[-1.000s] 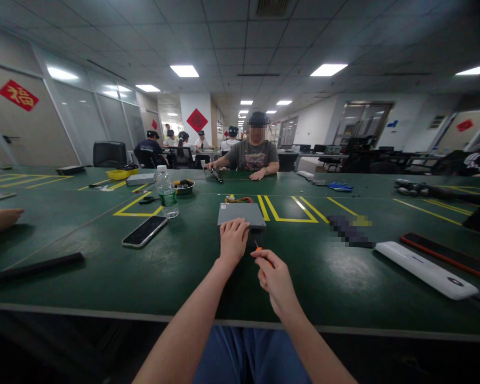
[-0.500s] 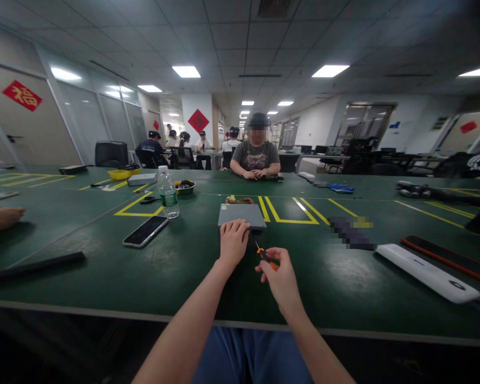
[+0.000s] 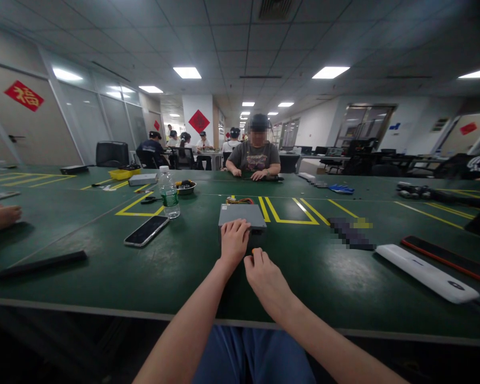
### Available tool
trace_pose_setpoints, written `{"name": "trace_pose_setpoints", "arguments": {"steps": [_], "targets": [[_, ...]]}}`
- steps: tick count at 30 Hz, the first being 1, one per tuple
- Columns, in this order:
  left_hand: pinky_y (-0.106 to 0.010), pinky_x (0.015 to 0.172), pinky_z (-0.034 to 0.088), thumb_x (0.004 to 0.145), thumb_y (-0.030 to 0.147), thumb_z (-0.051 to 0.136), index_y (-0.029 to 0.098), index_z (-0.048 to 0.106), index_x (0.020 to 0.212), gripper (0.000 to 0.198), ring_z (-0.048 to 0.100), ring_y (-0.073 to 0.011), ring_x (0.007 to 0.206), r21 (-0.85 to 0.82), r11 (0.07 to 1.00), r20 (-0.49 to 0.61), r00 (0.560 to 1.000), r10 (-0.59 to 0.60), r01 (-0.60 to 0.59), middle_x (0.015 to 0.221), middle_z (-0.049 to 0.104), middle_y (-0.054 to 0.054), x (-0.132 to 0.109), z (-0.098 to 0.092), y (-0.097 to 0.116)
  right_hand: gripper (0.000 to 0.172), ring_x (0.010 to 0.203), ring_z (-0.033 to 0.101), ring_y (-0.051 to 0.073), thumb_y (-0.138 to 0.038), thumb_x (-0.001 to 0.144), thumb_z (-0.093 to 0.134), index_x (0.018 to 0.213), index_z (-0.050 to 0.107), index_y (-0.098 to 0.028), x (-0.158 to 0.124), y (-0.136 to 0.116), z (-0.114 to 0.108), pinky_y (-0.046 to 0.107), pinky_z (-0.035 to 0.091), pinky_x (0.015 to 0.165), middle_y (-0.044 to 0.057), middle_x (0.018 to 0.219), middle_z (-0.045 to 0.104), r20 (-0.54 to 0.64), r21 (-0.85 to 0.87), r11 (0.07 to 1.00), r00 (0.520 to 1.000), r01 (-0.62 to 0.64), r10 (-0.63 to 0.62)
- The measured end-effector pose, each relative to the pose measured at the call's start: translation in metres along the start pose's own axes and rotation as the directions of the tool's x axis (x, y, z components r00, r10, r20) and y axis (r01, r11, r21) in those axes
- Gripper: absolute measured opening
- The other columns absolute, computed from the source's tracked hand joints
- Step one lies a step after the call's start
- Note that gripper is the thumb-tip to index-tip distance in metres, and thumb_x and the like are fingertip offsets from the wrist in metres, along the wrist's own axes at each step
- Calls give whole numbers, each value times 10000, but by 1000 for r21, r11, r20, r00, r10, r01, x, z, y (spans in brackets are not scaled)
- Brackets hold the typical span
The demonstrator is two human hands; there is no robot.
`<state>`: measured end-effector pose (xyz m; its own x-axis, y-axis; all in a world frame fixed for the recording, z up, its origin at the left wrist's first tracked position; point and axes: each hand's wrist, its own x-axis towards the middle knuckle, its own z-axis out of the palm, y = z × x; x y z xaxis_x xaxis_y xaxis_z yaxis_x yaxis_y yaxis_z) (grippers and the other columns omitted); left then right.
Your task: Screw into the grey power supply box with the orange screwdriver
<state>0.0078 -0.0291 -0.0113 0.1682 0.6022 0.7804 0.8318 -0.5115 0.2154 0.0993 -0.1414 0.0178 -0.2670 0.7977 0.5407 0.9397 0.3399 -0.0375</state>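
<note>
A grey computer power supply unit sits on the green table straight ahead of me, its coloured cables bunched at the far side. My left hand holds the box by its near edge, fingers laid over the top. Just right of it and lower, my right hand is closed around a small screwdriver. Only a bit of its orange handle shows between my fingers; the shaft is hidden. That hand is close to the near face of the box, and whether the tip touches it cannot be made out.
Left of the box are a phone, a water bottle, a metal bowl and a black bar. A white power strip lies right. Across the table sits a person; another person's hand rests far left.
My right hand has moved left and turned, bringing the screwdriver towards the near face of the box and hiding its shaft. My left hand stays on the box. The person opposite has parted their hands.
</note>
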Motion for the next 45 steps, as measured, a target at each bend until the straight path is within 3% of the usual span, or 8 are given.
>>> {"name": "trace_pose_setpoints", "arguments": {"steps": [7, 16, 20, 24, 28, 33, 36, 45], "targets": [[-369, 894, 332, 850, 221, 466, 272, 572, 998, 189, 489, -187, 1062, -1, 1000, 3, 1000, 0, 0, 1133, 599, -4, 0, 0, 0, 196, 674, 569, 149, -74, 780, 416, 846, 574, -171, 6, 12, -4, 252, 447, 589, 68, 836, 553, -23, 389, 886, 959, -251, 282], [-386, 898, 336, 837, 206, 482, 273, 580, 990, 194, 496, -199, 1043, 15, 1000, 3, 1000, -14, 14, 1115, 601, -20, 0, 1, 2, 215, 494, 549, 109, -385, 709, 498, 769, 521, -180, -1, 30, 22, 241, 462, 452, 14, 668, 577, 188, 933, 126, 753, -338, 631], [-380, 895, 333, 829, 192, 494, 276, 574, 987, 196, 501, -196, 1036, 18, 1000, -9, 1000, -6, 6, 1109, 605, -13, 0, 0, 3, 218, 393, 453, 71, -388, 668, 517, 750, 460, -194, -4, 26, 29, 194, 338, 336, -1, 640, 559, 232, 949, -3, 696, -314, 680], [-377, 896, 327, 842, 207, 478, 279, 566, 986, 183, 496, -196, 1042, 15, 1000, -11, 1000, 3, -3, 1120, 603, 0, 0, 0, 2, 225, 428, 481, 66, -262, 650, 549, 839, 440, -206, -6, 25, 24, 200, 373, 370, -40, 727, 508, 170, 935, 114, 708, -335, 686], [-379, 898, 323, 842, 204, 474, 273, 565, 986, 184, 496, -196, 1041, 12, 1000, -4, 1000, -4, 4, 1113, 604, -7, 0, 1, 1, 168, 738, 585, 146, -167, 651, 586, 809, 540, -198, -11, 26, 9, 288, 481, 665, 13, 891, 534, 51, 879, 350, 794, -323, 605], [-379, 903, 322, 849, 217, 465, 273, 568, 989, 183, 490, -195, 1056, -3, 1000, 5, 1000, -4, 4, 1122, 601, -6, 0, 1, 1, 289, 831, 587, 194, -35, 791, 401, 945, 586, -194, -14, 18, -5, 321, 487, 685, 99, 1081, 558, -98, 215, 967, 983, -135, 159], [-377, 888, 332, 852, 221, 459, 267, 571, 986, 180, 500, -195, 1041, -4, 1000, 0, 1000, -4, 4, 1117, 604, -17, 1, 0, 1, 369, 814, 590, 208, 39, 752, 382, 992, 572, -166, -12, 11, -2, 308, 505, 632, 147, 1099, 553, -40, -113, 993, 999, 25, -30], [-379, 905, 322, 846, 217, 470, 267, 570, 992, 184, 491, -196, 1048, 10, 1000, 16, 1000, -16, 16, 1114, 603, -9, 1, -1, 3, 235, 708, 603, 142, -54, 793, 415, 916, 571, -181, -9, 20, 7, 262, 510, 610, 67, 938, 545, -106, 347, 919, 966, -187, 237]]}}
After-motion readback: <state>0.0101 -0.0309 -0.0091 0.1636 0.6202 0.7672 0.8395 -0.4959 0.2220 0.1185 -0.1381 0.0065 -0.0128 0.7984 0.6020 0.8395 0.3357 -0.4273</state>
